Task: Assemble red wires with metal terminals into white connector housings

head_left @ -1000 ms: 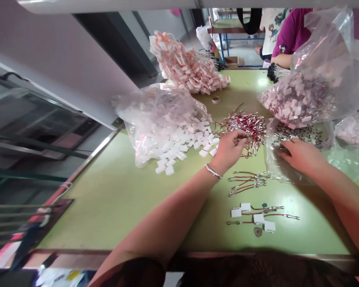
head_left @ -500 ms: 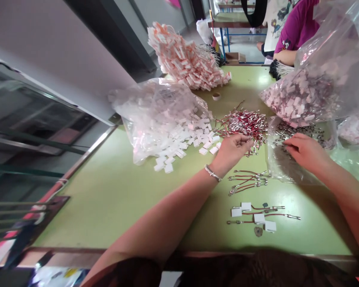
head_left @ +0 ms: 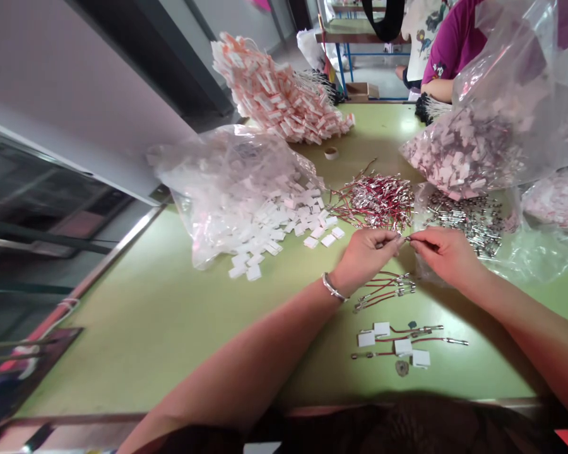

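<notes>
My left hand (head_left: 370, 253), with a bracelet on its wrist, is closed in a pinch. My right hand (head_left: 441, 248) pinches too, and the fingertips of both nearly meet. A tiny dark bit shows between them, too small to name. Just beyond lies a heap of short red wires (head_left: 376, 197) with metal ends. Right of it, small shiny metal-ended tubes (head_left: 478, 221) lie on a clear plastic bag. Below my hands are several loose red wires (head_left: 383, 293) in a group. Nearer me, white plastic housings (head_left: 403, 347) lie with red wires and metal tubes attached.
White housings (head_left: 265, 221) spill from a clear bag (head_left: 194, 208) on the left. Behind stands a pile of orange-and-white pieces (head_left: 284, 94) and a tape roll (head_left: 331, 153). A filled bag (head_left: 468, 151) stands at right; a person in a purple sleeve (head_left: 449, 47) sits beyond.
My right hand has moved left from the metal tubes to meet my left hand. My left hand has come slightly nearer, off the wire heap's edge. The view has shifted a little.
</notes>
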The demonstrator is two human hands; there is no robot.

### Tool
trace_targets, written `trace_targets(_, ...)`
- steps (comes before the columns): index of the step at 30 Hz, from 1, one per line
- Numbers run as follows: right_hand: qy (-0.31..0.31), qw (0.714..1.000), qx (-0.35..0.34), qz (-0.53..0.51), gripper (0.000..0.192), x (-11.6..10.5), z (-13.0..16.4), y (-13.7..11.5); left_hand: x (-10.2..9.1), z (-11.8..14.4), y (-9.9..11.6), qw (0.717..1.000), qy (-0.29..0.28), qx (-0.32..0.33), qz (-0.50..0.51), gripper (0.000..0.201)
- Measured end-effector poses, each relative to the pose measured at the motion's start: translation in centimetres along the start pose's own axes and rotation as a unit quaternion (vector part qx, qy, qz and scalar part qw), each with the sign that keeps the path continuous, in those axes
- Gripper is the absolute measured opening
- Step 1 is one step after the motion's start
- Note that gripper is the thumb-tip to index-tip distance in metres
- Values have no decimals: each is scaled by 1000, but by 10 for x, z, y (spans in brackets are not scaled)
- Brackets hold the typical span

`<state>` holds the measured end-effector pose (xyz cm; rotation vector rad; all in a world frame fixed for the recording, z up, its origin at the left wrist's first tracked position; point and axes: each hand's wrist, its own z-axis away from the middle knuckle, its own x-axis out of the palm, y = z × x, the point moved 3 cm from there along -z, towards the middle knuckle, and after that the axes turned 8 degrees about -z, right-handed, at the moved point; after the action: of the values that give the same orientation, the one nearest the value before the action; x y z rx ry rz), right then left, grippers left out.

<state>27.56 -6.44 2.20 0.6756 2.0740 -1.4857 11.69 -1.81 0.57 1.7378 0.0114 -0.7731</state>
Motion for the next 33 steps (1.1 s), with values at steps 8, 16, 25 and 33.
trace_targets(8,-141,984,99,-43,17,1,0,-1,-2,7,-2,938,3,260,-229,23)
trace_targets(16,-47,995,85,-29,17,-4,-2,8,-32,-9,7,968,136,160,-136,12)
trace_targets(25,56,961,184,-199,20,-13,-3,14,-35,-7,3,976,65,-37,204,24)
trace_targets(33,-106,993,18,-50,16,-7,5,3,-67,-21,-12,965,55,-106,233,40)
